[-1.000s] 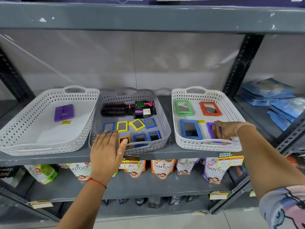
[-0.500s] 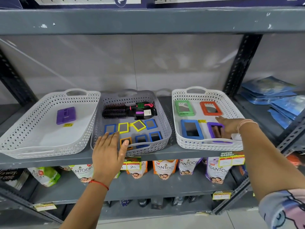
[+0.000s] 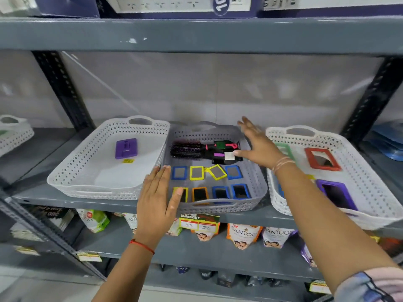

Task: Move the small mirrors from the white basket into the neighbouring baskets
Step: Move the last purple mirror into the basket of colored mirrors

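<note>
Three baskets stand in a row on the grey shelf. The left white basket (image 3: pixel 87 162) holds one purple mirror (image 3: pixel 126 148) lying face down. The middle grey basket (image 3: pixel 255 184) holds several small framed mirrors (image 3: pixel 196 172) in blue, yellow and orange, behind them a black hairbrush (image 3: pixel 189 150). The right white basket (image 3: pixel 366 177) holds larger mirrors: a red one (image 3: pixel 322 159), a purple one (image 3: pixel 337 194) and a green one partly hidden by my arm. My left hand (image 3: pixel 158 199) rests flat and open on the grey basket's front left corner. My right hand (image 3: pixel 258 144) hovers open above the grey basket's far right side, holding nothing.
A shelf board (image 3: pixel 196 33) runs close overhead. Black uprights (image 3: pixel 63 90) stand behind the baskets at left and right. Blue packets (image 3: pixel 388 142) lie at the far right. Soap pouches (image 3: pixel 243 235) and price tags fill the shelf below.
My right hand left the purple mirror in the right basket and swung left over the grey basket. My left hand stayed on the grey basket's front. The view came closer.
</note>
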Available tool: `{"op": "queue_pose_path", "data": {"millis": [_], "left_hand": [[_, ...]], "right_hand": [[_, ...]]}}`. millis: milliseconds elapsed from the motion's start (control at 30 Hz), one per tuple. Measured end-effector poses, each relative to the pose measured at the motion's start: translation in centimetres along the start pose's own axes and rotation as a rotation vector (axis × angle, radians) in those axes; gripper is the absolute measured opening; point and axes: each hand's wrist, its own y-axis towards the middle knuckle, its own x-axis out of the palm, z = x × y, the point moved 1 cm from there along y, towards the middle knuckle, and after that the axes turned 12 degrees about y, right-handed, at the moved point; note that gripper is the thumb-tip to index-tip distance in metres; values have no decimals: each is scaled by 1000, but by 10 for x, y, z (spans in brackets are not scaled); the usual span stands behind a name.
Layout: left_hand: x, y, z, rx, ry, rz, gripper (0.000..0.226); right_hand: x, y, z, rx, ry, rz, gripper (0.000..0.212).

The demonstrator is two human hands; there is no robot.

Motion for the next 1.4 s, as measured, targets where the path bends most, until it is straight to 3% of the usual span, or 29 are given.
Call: {"op": "queue_pose_path", "data": {"millis": [367,633,833,967,1100,1167,1267,1333,1400], "left_hand": [[-20,10,-114,-236,166,49,78],[-12,13,-140,-233,222,70,71],[-9,16,-142,-207,196,109,68],[-8,16,-142,-222,179,106,68],[-8,17,-140,-243,175,101,69],[-8,18,-140,-248,183,94,69],[-7,17,-140,-247,183,88,70],[-9,17,-140,-247,159,95,71],[-11,16,-140,-247,146,93,71]], "right_hand": [[130,108,-94,-225,-32,-394,84],[221,176,-124,-213,-249,-722,76],[252,194,-119,-203,-396,-816,74],[245,193,-119,-167,-412,-779,58],[237,196,-130,-184,-470,-528,43],[241,199,-133,-133,-408,-436,46],[254,203,-132,43,-252,-439,65],[263,203,-132,112,-282,-442,77],[269,202,-134,100,-349,-418,76]]}}
